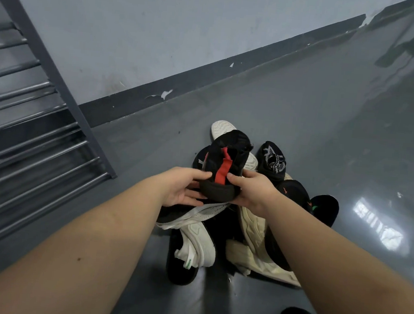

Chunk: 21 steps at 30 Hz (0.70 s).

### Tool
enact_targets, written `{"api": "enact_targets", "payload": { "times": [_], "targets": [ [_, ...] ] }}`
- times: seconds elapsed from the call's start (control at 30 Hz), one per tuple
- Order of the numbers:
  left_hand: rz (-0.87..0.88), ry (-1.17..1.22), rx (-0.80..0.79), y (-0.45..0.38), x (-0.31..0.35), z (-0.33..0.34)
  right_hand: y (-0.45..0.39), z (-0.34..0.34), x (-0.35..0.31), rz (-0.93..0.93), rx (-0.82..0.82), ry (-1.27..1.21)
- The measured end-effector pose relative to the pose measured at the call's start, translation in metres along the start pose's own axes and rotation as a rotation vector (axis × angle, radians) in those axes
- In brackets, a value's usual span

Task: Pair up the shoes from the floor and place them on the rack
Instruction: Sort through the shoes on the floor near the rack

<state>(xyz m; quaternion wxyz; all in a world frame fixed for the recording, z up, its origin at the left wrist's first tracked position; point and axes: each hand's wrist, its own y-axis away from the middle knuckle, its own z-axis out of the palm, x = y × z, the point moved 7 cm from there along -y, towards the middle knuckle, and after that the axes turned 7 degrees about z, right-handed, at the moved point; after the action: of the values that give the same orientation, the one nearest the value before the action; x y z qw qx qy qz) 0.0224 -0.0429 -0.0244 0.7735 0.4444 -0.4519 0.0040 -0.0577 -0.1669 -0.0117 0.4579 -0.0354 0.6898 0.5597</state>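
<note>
Now both hands pinching blk/red shoe w/ fingers, above shoe pile, rack left.

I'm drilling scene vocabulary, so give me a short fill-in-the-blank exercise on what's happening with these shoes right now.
1. The black shoe held above the pile has a ____ strip down its heel.
2. It is gripped by the left hand and the ____ hand.
3. The rack stands to the person's ____.
4. The pile of shoes lies on the ____.

Missing words: red; right; left; floor
</note>
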Motion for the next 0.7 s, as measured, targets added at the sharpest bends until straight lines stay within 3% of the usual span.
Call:
{"api": "enact_targets", "payload": {
  "times": [0.2, 0.37, 0.57, 0.7],
  "targets": [
    [0.094, 0.033, 0.042, 0.040, 0.016, 0.010, 0.050, 0.009, -0.017, -0.055, -0.115, 0.072],
    [0.177, -0.106, 0.022, 0.102, 0.018, 0.011, 0.104, 0.028, -0.011, -0.107, -0.189, 0.131],
    [0.205, -0.090, 0.084, 0.195, -0.011, -0.009, 0.168, 0.062, 0.025, -0.132, -0.257, 0.251],
    [0.229, -0.026, 0.163, 0.244, -0.055, -0.027, 0.203, 0.085, 0.078, -0.048, -0.328, 0.174]
  ]
}}
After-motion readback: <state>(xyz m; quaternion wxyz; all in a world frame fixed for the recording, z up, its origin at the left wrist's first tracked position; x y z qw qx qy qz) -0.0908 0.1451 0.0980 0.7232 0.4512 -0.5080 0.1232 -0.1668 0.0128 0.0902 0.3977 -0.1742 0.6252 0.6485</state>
